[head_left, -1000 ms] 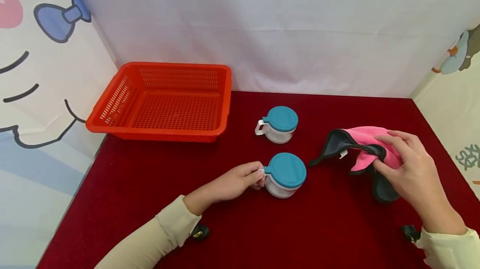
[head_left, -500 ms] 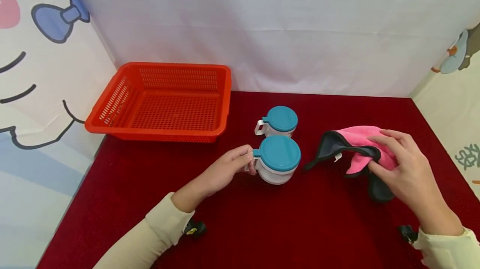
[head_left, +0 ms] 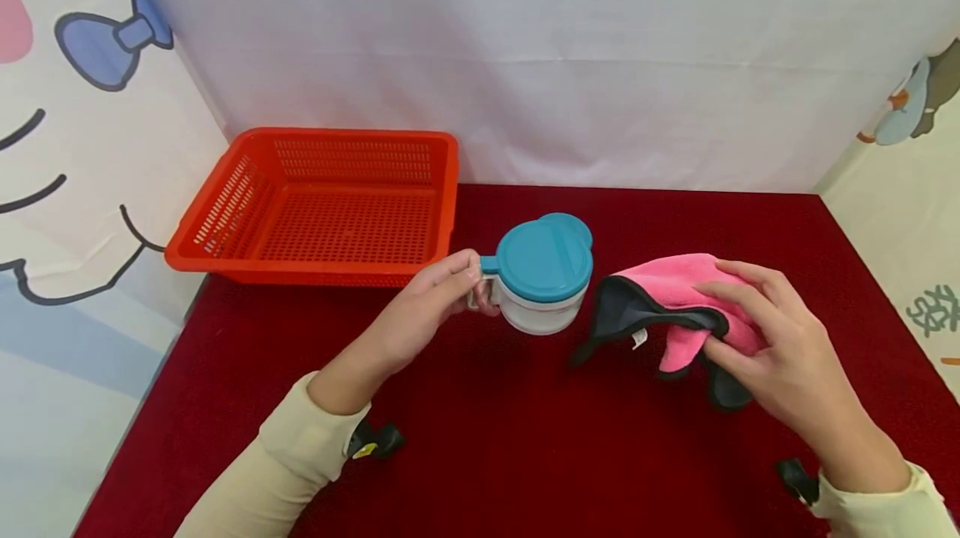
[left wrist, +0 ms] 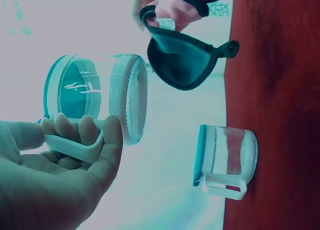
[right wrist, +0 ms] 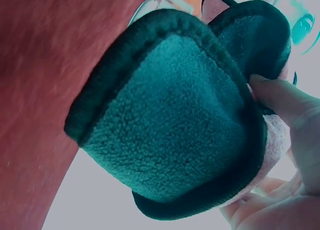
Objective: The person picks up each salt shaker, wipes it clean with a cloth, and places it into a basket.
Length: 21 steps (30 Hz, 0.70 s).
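Observation:
My left hand [head_left: 420, 304] grips the white handle of a clear jar with a blue lid [head_left: 543, 263], fingers curled through the handle. The left wrist view shows this jar [left wrist: 95, 92] held above the table. A second blue-lidded jar [left wrist: 225, 160] stands on the table beyond it; in the head view the held jar hides most of it. On the right, my right hand [head_left: 780, 346] pinches a pink and dark grey cloth [head_left: 675, 284] between thumb and fingers. The cloth hangs loosely near the held jar, apart from it in the left wrist view.
A red perforated basket [head_left: 311, 263] stands at the back left of the dark red table [head_left: 525, 455]. Behind it hangs a white cloth wall [head_left: 525, 62]. Printed panels flank the table on both sides.
My left hand has raised the jar from the table and moved it left and away from me, over the second jar. My right hand has shifted left with the cloth.

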Each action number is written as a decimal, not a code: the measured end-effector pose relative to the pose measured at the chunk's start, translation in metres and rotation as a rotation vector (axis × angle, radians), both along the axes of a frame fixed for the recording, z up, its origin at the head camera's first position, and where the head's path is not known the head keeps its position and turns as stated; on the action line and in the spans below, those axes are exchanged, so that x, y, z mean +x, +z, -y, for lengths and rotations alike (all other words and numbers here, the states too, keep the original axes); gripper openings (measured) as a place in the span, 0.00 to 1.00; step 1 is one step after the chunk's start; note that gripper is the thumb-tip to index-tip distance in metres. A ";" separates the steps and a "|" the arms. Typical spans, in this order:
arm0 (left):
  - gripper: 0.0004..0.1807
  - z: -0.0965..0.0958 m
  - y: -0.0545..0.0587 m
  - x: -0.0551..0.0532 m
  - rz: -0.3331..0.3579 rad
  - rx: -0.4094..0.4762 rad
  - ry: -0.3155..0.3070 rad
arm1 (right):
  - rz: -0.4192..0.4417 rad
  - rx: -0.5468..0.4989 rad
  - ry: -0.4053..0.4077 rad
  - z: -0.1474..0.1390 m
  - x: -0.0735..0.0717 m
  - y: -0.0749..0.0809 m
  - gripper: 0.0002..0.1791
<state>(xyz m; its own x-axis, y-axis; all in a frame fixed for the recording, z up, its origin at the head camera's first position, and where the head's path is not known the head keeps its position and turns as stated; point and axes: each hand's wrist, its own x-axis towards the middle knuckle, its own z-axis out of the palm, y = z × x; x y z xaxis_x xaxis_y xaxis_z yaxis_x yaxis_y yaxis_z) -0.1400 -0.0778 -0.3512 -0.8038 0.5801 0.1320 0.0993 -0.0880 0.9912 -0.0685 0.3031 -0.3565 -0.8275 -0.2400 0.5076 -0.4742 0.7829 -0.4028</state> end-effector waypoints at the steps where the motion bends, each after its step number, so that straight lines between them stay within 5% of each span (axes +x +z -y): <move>1: 0.15 0.000 0.001 0.000 -0.004 0.004 0.002 | -0.009 -0.007 0.026 0.002 0.000 0.000 0.30; 5: 0.15 0.001 0.004 0.001 -0.020 0.009 0.014 | -0.031 -0.043 0.109 0.010 0.000 -0.002 0.30; 15: 0.14 0.003 0.006 0.000 -0.021 0.013 0.033 | 0.009 -0.058 0.160 0.018 0.003 -0.007 0.33; 21: 0.14 0.002 0.005 0.000 -0.034 0.010 0.021 | -0.021 -0.164 0.265 0.034 0.002 -0.008 0.31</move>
<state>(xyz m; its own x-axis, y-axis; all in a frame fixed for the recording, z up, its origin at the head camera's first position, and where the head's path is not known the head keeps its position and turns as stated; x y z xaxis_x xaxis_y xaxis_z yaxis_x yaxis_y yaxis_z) -0.1398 -0.0799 -0.3466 -0.8105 0.5618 0.1656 0.1353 -0.0956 0.9862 -0.0661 0.2689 -0.3640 -0.7363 -0.3594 0.5734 -0.6623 0.5564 -0.5017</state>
